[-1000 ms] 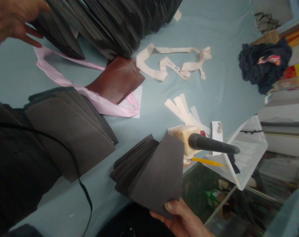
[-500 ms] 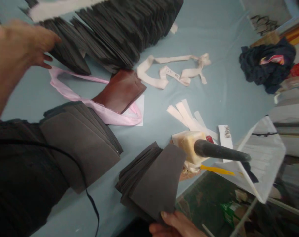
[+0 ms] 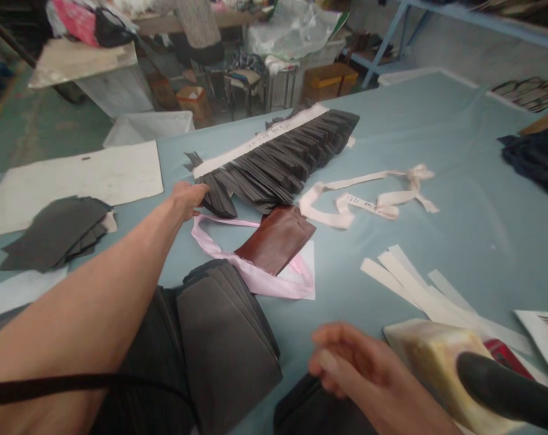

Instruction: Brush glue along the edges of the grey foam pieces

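My left hand (image 3: 190, 198) reaches forward to the left end of a long row of dark flat pieces (image 3: 274, 169). Its fingers are closed at the edge of the end pieces, and the fingertips are partly hidden there. A white strip with writing (image 3: 264, 138) lies along the top of that row. My right hand (image 3: 350, 365) hovers at the front, fingers loosely curled and nothing visible in them. Below it is a dark stack (image 3: 319, 408), partly cut off by the frame. A fanned dark stack (image 3: 228, 344) lies between my arms.
Brown pieces (image 3: 274, 238) rest beside a pink fabric loop (image 3: 274, 284). Cream strips (image 3: 414, 284), a knotted band (image 3: 368, 205) and a yellowish block with a black handle (image 3: 441, 362) lie to the right. More dark pieces (image 3: 58, 232) are at left. A person (image 3: 199, 27) is in the background.
The view has tilted up, showing more of the room. My right hand has let go of the dark stack and moved up off it. My left hand stays at the row's end.
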